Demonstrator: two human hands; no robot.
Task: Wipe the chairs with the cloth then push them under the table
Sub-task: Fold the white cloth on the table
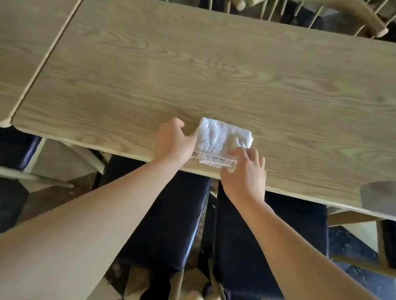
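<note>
At the near edge of the worktop [230, 64], a folded white cloth [221, 140] lies flat, almost at the lip, with both hands on it. The left hand [173, 141] cups the cloth's left side, fingers curled against the fold, while the right hand [245, 169] pinches its near right corner between thumb and fingertips. I would guess the pair are squaring up the fold or gathering the cloth to lift it, since neither hand has it off the wood yet.

The cloth is a rough rectangle, only slightly longer than wide; its long axis seems to run left to right, tilted a little, with the hemmed edge facing the near side and the soft fold facing far.

Below the worktop's near edge stand two chairs with dark padded seats, the left chair [163, 221] and the right chair [268, 242], side by side and pulled out enough that most of each seat shows. Their curved wooden backs sit nearest the person. More chairs line the far side. Wiping looks not yet begun.
</note>
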